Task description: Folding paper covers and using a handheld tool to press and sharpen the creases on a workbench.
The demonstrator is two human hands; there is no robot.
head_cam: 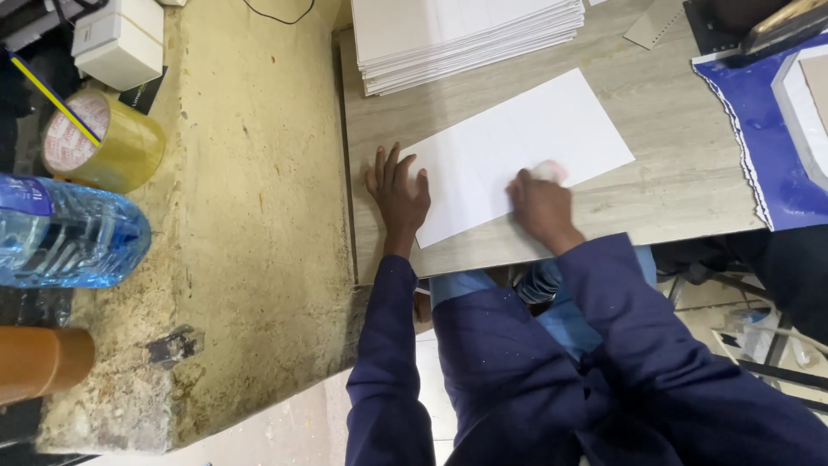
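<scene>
A white sheet of card [526, 138] lies flat on the wooden table [673, 173]. My left hand [398, 194] rests flat on the sheet's near left corner, fingers spread. My right hand [542, 207] is closed around a small pale cloth or pad [550, 170] and presses it on the sheet near its lower edge. Both arms wear dark blue sleeves.
A stack of white sheets [466, 39] sits at the table's far edge. A blue sheet with a white frame [776, 129] lies at right. On the rough stone ledge [250, 216] at left are a tape roll [103, 142], water bottle [65, 233] and brown tube [39, 362].
</scene>
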